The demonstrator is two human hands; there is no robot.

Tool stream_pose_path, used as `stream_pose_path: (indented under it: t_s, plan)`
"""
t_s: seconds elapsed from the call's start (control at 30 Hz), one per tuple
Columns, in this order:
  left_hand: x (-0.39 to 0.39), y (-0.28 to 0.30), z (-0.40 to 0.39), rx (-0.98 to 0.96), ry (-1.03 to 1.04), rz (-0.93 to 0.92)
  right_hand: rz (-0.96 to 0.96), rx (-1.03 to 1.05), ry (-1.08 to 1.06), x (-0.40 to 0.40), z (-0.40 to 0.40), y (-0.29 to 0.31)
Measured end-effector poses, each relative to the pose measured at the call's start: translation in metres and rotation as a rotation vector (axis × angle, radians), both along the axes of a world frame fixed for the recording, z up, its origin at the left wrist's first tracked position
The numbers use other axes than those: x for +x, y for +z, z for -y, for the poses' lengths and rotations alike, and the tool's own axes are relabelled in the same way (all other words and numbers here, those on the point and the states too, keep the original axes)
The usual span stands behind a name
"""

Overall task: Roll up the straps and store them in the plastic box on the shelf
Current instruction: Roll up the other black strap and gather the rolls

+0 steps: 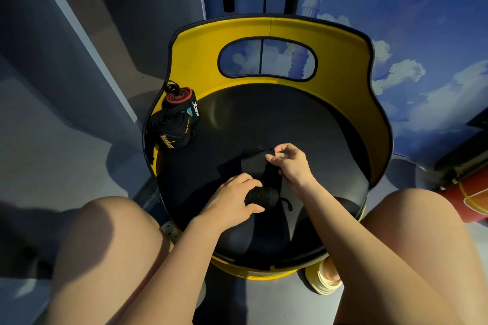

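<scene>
Left hand point(232, 199) grips the rolled strap point(261, 196) on the seat point(303, 126), right hand point(289, 163) pinches its loose tail; slack could unravel the roll.

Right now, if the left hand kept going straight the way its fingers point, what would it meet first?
The left hand points right, already touching the rolled end of the black strap. Beyond that, probably the right forearm, though depth is unclear.

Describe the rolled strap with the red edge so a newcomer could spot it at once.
Start at the yellow chair with its round black seat. At the seat's far left edge lies a pile of rolled straps. The red-edged roll is farthest back, showing a red spiral.
</scene>
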State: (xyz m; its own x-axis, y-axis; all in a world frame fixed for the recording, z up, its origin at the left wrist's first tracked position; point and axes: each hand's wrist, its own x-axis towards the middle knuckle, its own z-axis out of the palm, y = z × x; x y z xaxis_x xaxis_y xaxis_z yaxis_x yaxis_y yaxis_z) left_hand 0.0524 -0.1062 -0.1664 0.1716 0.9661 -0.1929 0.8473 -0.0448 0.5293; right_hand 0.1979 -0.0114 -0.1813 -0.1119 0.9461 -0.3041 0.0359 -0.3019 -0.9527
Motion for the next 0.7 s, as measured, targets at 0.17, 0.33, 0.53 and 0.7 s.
stream_pose_path:
  t_s: [0.17,0.33,0.53,0.7]
  plan:
    - [0.000,0.000,-0.004,-0.049,0.017,0.002,-0.108,0.172,0.051,-0.002,0.001,0.002]
    - [-0.002,0.001,-0.009,-0.109,0.025,0.036,0.310,0.169,-0.004,-0.007,-0.011,-0.007]
    - [-0.003,-0.001,-0.014,-0.149,0.054,0.091,0.582,0.295,0.176,-0.005,0.002,-0.015]
    - [-0.004,-0.001,-0.018,-0.167,0.051,0.090,0.516,0.457,0.145,0.010,0.021,-0.019]
